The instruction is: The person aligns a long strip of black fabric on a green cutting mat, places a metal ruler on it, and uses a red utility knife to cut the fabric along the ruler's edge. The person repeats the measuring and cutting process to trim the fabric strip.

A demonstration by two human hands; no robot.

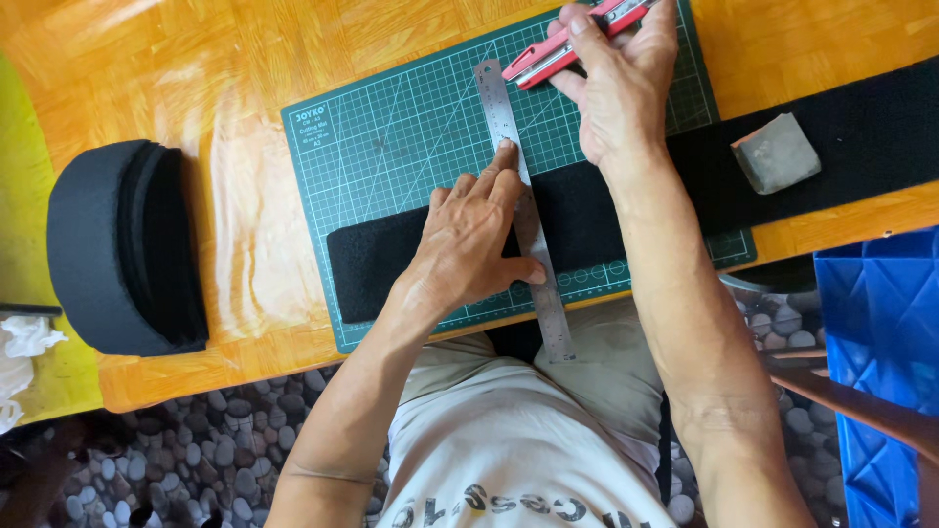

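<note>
The left hand (474,240) lies flat and open, palm down, on a steel ruler (523,210), pressing it against a black strip (626,191) of fabric or foam. Its index fingertip reaches up along the ruler's left edge, and the thumb rests against the ruler lower down. The ruler runs from the far middle of the green cutting mat (391,147) down over the mat's near edge and past the tabletop's near edge, slightly tilted. The strip crosses the mat under the ruler: its left end lies near the mat's near left corner, and it runs off toward the right edge of the tabletop (196,59).

The right hand (621,83) is closed around a red utility knife (567,44), held at the far edge of the mat, just right of the ruler's top end. Whether the blade touches the mat or the strip, I cannot tell.

A grey block (776,154) sits on the strip, well to the right of the hands. Near the left edge of the tabletop stands a stack (122,249) of dark curved pieces, well apart from the mat. At the right, below the near edge, is a blue crate (880,323). The floor below shows pebbles (215,440).
</note>
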